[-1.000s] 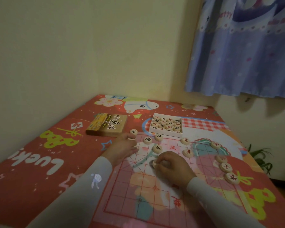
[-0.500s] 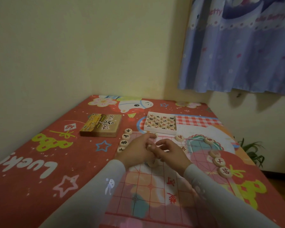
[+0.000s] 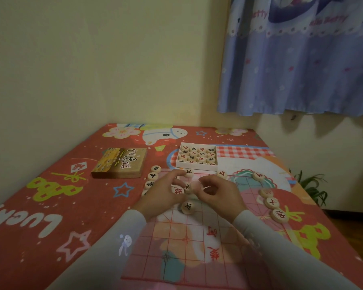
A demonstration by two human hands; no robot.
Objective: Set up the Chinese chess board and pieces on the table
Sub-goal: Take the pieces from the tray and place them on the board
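The chess board [image 3: 187,248], a thin sheet with a red grid, lies on the table in front of me. My left hand [image 3: 164,195] and my right hand [image 3: 218,195] meet over its far half. A round wooden piece with a red character [image 3: 178,190] sits in my left hand's fingers. My right hand's curled fingers pinch a black-character piece [image 3: 188,186]. Just below the hands, another piece [image 3: 188,207] lies on the board, and one [image 3: 189,173] lies beyond my left forefinger. The white tray [image 3: 197,166] at the far edge holds several pieces.
The tray's brown lid [image 3: 120,163] lies at the far left. A column of pieces [image 3: 153,176] lines the board's left edge, another [image 3: 272,203] the right edge. A lone piece [image 3: 221,174] sits by the tray. The table meets walls at left and back; a plant [image 3: 310,185] stands right.
My left hand moved right from the left column of pieces and joined my right hand over the board. Both hands now hold pieces between them.
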